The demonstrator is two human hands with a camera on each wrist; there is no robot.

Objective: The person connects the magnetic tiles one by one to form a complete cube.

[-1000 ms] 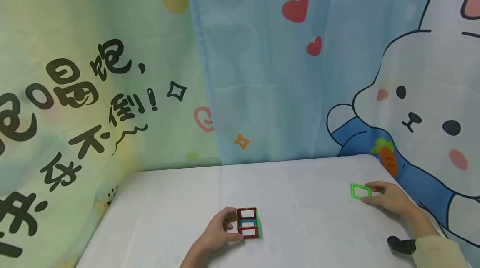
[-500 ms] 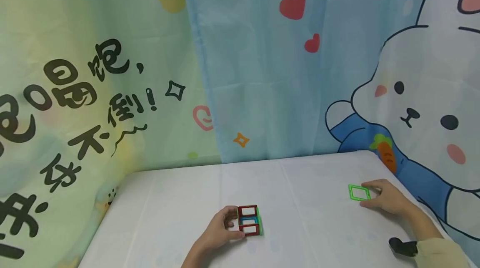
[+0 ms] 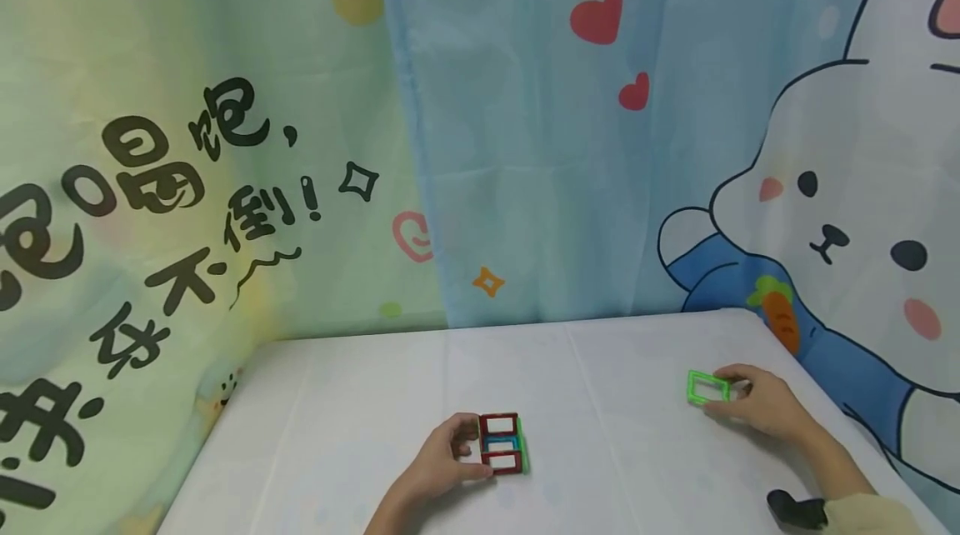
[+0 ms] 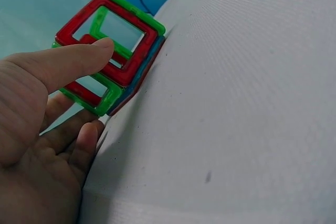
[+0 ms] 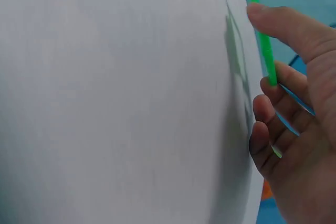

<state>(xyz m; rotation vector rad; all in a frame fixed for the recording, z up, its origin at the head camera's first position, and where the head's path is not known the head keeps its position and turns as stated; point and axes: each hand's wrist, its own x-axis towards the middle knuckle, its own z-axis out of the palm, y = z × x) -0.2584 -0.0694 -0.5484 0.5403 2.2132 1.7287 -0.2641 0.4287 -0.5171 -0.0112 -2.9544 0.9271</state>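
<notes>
My left hand (image 3: pixel 438 458) grips a small box-like build of magnetic tiles (image 3: pixel 504 453) at the front middle of the white table. Red, green and blue open frames make up its sides. Seen from the left wrist, the thumb presses across a red frame (image 4: pixel 140 59), and other fingers lie behind and below the build. Off to the right, my right hand (image 3: pixel 761 403) pinches one green square magnetic tile (image 3: pixel 691 387). In the right wrist view that tile (image 5: pixel 266 51) shows edge-on between thumb and fingertips, off the table, its shadow on the cloth.
A white cloth covers the table (image 3: pixel 600 435). Behind it hangs a printed curtain (image 3: pixel 525 185) with a rabbit, hearts and lettering. A dark object (image 3: pixel 795 510) sits at the right wrist, by the pale sleeve (image 3: pixel 870 517).
The right hand has moved a little to the left with the green tile, which has tilted slightly. The left hand and its build stay almost in place; the head view shifts slightly.
</notes>
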